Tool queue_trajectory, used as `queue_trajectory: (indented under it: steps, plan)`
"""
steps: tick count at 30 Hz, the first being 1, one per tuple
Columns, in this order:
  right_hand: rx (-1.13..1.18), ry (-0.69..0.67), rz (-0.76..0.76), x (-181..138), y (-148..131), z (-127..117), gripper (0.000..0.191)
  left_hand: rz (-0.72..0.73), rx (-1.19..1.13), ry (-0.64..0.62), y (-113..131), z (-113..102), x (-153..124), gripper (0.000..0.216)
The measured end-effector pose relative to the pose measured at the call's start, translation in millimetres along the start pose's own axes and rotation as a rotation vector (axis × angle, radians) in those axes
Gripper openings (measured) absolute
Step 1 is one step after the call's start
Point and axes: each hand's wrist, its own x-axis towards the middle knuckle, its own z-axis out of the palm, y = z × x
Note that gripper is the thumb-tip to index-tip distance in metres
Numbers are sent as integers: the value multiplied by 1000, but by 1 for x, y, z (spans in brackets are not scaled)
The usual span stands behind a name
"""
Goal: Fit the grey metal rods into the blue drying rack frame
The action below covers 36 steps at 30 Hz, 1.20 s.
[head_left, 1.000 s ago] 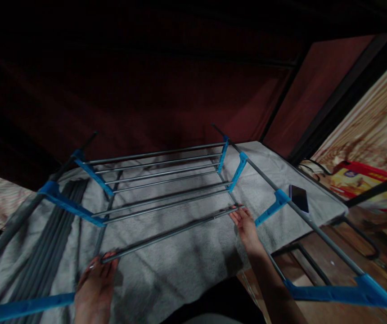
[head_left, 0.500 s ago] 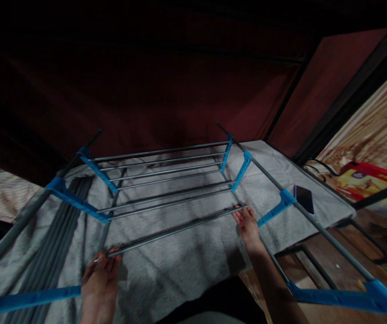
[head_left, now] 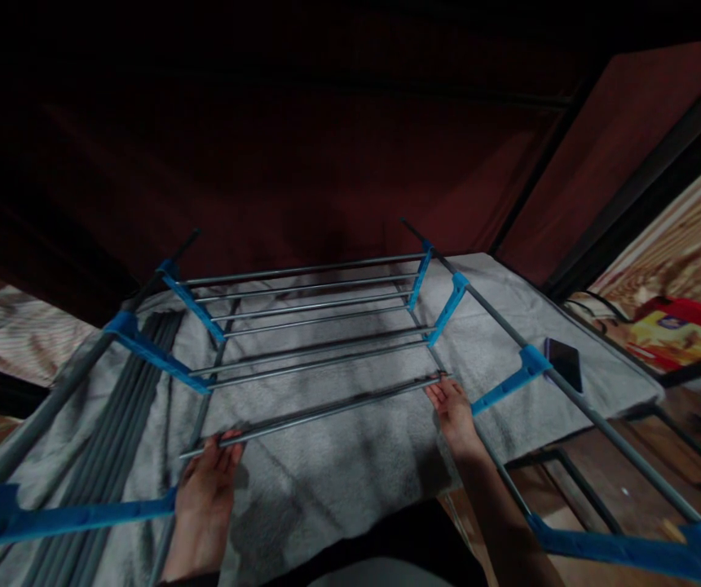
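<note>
Between my hands a grey metal tube (head_left: 326,410) runs level, perhaps two tubes lying close together. My left hand (head_left: 209,481) grips it near its left end, and a short length sticks out past the fingers. At the other end my right hand (head_left: 451,409) pinches it with the fingertips. The tube lies inside a rack frame with blue plastic brackets (head_left: 167,356) and long grey side poles (head_left: 500,320). Farther back, several thin crossbars (head_left: 319,308) span the left and right brackets. The blue bracket (head_left: 506,381) on the right stands just beyond my right hand.
A bundle of grey tubes (head_left: 115,416) lies at the left on the pale grey cloth (head_left: 350,465). A phone (head_left: 563,364) rests on the cloth at the right, behind a side pole. Beyond it are a red and yellow package (head_left: 681,334) and a black metal frame (head_left: 583,497).
The camera view has turned slightly left, so everything sits farther right. My left hand has slid a little inward along the tube, leaving its end showing. My right hand keeps its hold.
</note>
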Motion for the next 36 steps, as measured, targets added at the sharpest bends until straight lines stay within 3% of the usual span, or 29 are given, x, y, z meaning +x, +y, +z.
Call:
queue_trajectory:
  steps: [8,17,25,31,36]
  plan:
    - [-11,-83,79,-16,9,9,24,-81,1,14,-13,19,-18,36]
    - [-47,-128,83,-23,19,13,41,-190,7,-38,-19,33,-37,33]
    - [-63,-207,126,-29,23,14,37,-277,5,33,-30,47,-45,37]
    - [-102,-251,109,-32,31,12,38,-269,21,26,-34,46,-46,41]
    - [-167,-249,50,-32,36,10,50,-266,3,-9,-37,41,-46,44]
